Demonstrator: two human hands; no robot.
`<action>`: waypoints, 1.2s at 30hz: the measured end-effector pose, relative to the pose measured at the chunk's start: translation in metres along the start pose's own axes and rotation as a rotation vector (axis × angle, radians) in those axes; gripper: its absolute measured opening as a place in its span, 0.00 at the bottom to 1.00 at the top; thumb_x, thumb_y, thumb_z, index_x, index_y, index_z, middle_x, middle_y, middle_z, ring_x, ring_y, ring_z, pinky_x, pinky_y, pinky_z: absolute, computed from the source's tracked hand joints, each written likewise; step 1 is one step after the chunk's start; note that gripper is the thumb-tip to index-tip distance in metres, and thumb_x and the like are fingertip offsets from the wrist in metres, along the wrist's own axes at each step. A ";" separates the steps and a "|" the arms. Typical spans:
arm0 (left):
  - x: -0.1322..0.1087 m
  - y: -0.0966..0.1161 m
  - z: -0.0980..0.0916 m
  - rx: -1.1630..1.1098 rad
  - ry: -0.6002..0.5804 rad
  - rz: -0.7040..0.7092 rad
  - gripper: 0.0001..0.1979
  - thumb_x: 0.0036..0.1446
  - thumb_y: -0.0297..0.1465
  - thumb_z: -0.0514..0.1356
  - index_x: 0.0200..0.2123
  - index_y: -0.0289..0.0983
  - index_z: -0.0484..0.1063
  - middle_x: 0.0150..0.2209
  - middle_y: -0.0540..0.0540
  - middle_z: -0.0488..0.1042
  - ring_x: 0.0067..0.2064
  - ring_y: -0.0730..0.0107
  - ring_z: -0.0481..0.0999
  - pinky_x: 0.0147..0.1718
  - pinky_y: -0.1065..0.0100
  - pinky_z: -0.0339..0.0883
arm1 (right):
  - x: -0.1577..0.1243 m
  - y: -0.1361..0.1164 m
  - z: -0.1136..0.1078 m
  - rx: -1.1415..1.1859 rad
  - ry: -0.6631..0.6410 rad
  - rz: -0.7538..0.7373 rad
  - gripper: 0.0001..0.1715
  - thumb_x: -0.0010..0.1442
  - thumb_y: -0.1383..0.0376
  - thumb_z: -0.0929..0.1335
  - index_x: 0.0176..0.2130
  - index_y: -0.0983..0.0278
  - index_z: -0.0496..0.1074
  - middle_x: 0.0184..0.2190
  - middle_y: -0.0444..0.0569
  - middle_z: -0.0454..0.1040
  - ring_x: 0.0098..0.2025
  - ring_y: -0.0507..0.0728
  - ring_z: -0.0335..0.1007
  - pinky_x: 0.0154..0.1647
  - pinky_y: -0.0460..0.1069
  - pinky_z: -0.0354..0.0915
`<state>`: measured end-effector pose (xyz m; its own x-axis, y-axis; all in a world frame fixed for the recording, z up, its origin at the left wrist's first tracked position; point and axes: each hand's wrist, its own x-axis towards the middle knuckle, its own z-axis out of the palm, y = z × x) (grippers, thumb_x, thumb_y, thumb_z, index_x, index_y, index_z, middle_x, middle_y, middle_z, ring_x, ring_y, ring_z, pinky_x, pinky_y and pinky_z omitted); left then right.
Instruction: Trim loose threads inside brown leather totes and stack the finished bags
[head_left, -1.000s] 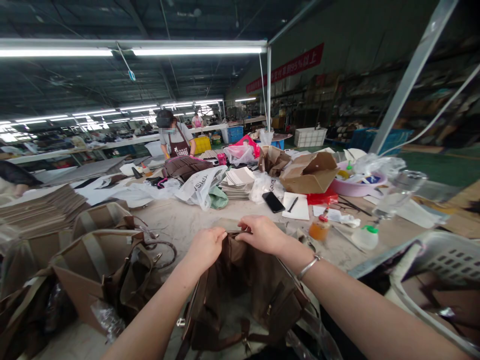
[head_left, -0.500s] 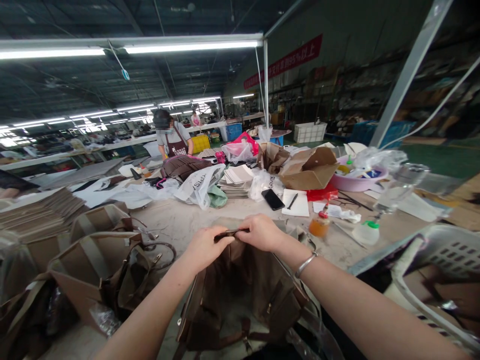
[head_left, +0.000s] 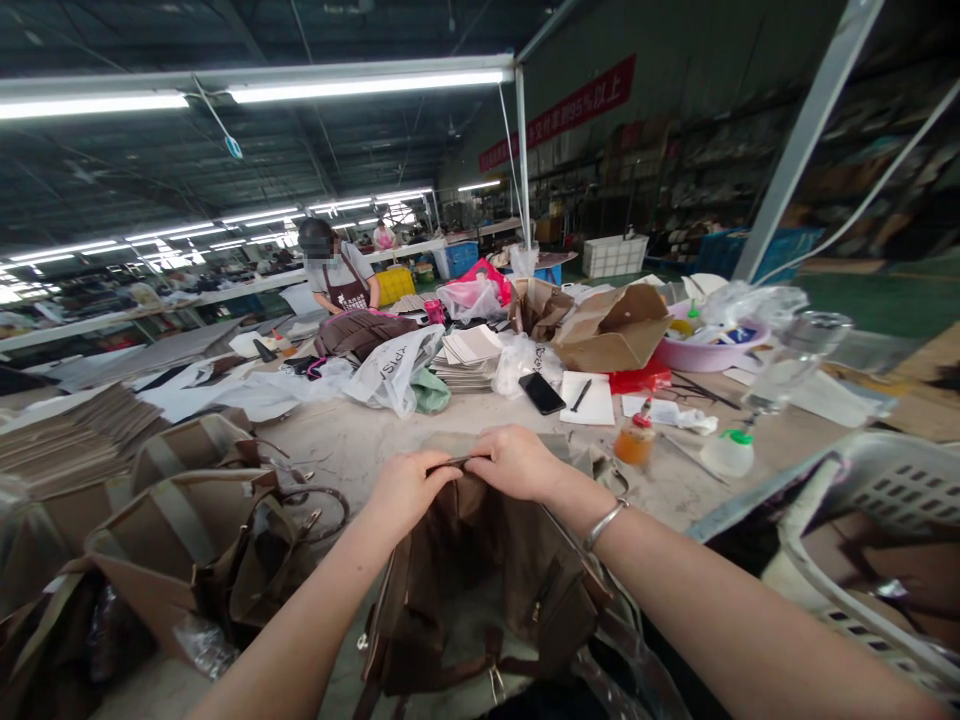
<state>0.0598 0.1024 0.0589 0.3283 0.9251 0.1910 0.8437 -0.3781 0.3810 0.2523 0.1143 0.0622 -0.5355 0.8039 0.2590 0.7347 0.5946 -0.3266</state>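
Note:
A brown handbag point(head_left: 480, 590) stands open in front of me, with its dark lining and a zip showing inside. My left hand point(head_left: 409, 490) pinches the far top edge of the bag between thumb and fingers. Close beside it, my right hand point(head_left: 517, 462) grips the same edge, its thumb nearly meeting the left one. A silver bangle point(head_left: 606, 524) circles my right wrist. The bag's near side runs out of view at the bottom.
More brown bags point(head_left: 176, 530) and a stack of boards point(head_left: 75, 435) sit at the left. Beyond my hands are a phone point(head_left: 541, 394), an orange-filled bottle point(head_left: 634, 440) and a green-capped bottle point(head_left: 727, 453). A white plastic basket point(head_left: 870, 490) stands at the right. A co-worker point(head_left: 341, 275) is across the table.
The view has shifted slightly. Both hands keep hold of the bag's edge, which now looks pressed flatter between the thumbs and fingers.

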 end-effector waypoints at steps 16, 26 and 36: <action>0.001 0.008 0.001 0.013 0.007 0.031 0.12 0.56 0.37 0.56 0.41 0.43 0.75 0.41 0.51 0.78 0.41 0.64 0.76 0.40 0.68 0.66 | 0.001 0.003 0.002 0.039 0.000 0.008 0.15 0.61 0.62 0.63 0.31 0.61 0.77 0.31 0.47 0.75 0.37 0.54 0.69 0.36 0.46 0.59; 0.003 0.007 0.002 -0.117 0.004 0.022 0.13 0.57 0.34 0.54 0.40 0.42 0.77 0.41 0.51 0.78 0.41 0.66 0.76 0.42 0.68 0.67 | 0.002 0.004 0.000 0.033 0.012 -0.014 0.15 0.60 0.62 0.63 0.29 0.62 0.77 0.28 0.47 0.74 0.34 0.54 0.68 0.34 0.45 0.58; 0.008 0.014 0.007 0.056 0.028 -0.048 0.12 0.57 0.32 0.53 0.37 0.41 0.76 0.37 0.49 0.79 0.39 0.65 0.76 0.39 0.67 0.66 | 0.002 0.003 0.002 0.035 0.022 0.018 0.16 0.60 0.62 0.63 0.30 0.61 0.78 0.30 0.47 0.76 0.35 0.55 0.69 0.35 0.46 0.60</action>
<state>0.0771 0.1051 0.0595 0.2755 0.9405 0.1989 0.8809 -0.3298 0.3395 0.2528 0.1179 0.0599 -0.5130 0.8139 0.2727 0.7288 0.5808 -0.3626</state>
